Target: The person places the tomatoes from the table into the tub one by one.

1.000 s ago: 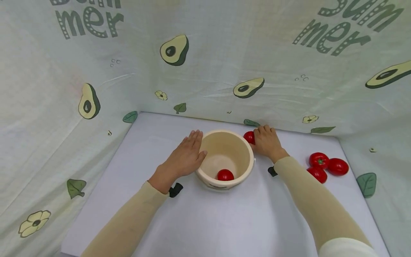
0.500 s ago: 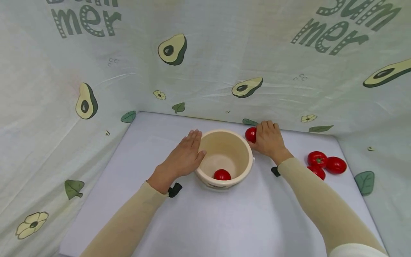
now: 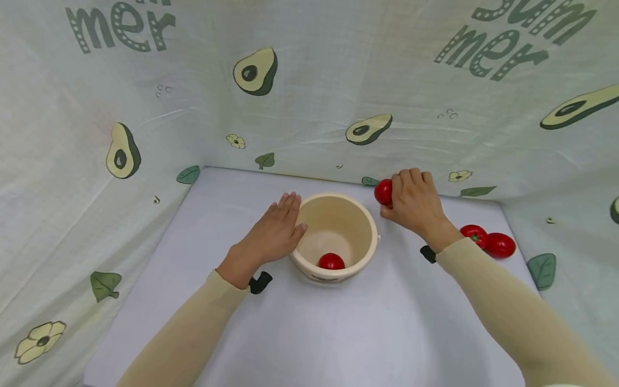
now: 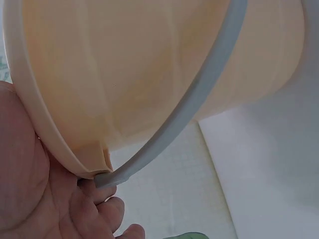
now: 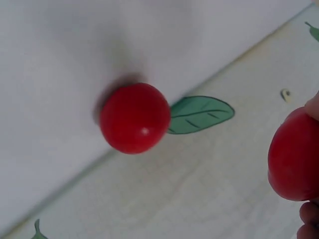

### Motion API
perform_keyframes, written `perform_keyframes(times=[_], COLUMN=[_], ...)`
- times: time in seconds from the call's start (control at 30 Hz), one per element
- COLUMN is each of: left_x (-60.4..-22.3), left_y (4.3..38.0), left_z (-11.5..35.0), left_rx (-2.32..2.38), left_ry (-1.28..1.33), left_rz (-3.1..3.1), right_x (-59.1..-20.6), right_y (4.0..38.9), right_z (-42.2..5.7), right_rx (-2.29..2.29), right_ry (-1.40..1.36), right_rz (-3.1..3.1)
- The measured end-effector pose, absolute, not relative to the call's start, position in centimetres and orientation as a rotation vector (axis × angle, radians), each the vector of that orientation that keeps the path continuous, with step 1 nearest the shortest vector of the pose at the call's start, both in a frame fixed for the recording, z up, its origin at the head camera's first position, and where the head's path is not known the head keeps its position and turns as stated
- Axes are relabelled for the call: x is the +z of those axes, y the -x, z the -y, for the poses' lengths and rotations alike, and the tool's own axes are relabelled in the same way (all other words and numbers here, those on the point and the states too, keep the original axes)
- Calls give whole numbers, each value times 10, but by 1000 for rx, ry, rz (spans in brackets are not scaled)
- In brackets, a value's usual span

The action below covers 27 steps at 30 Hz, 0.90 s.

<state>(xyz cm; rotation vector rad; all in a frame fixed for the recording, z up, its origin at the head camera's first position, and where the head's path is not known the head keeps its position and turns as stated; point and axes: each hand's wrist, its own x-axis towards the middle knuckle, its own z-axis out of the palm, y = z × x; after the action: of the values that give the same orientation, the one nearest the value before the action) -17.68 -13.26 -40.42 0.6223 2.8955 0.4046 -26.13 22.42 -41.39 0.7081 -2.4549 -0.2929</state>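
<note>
A cream bucket (image 3: 333, 274) stands mid-table with a red tomato (image 3: 331, 261) lying inside it near the front wall. My left hand (image 3: 271, 231) rests against its left rim, fingers straight. In the left wrist view, the bucket's grey handle (image 4: 187, 104) hangs down its outside near those fingers. Beyond the bucket's back right side, my right hand (image 3: 417, 201) grips a red tomato (image 3: 383, 192), which also shows at the edge of the right wrist view. Another red tomato (image 5: 134, 118) sits on the table there, hidden in the head view.
More red tomatoes (image 3: 500, 245) lie at the table's right side, partly covered by the right sleeve. A patterned cloth (image 3: 309, 107) with avocados and leaves rises behind the white table (image 3: 338, 333) and along its sides.
My right hand has moved up and away from the bucket, to the right, with the tomato in it. The left hand stays at the rim. The head view has shifted slightly.
</note>
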Motion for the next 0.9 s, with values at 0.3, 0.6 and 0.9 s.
perform_keyframes(times=[0.3,0.6,0.9], left_x=[-402,-404,-408], left_y=[177,178,178], left_z=[131,131,130], left_rx=[419,389,418], left_ry=[-621,-615,-609], left_rz=[-2906,-2918,-2918], right_x=[-365,-373,-394], right_y=[235,215,214], right_z=[-186,-137,-121], right_rx=[-126,-90,-121], right_ry=[-780,-926,-1017], right_rz=[2299,2315,2413])
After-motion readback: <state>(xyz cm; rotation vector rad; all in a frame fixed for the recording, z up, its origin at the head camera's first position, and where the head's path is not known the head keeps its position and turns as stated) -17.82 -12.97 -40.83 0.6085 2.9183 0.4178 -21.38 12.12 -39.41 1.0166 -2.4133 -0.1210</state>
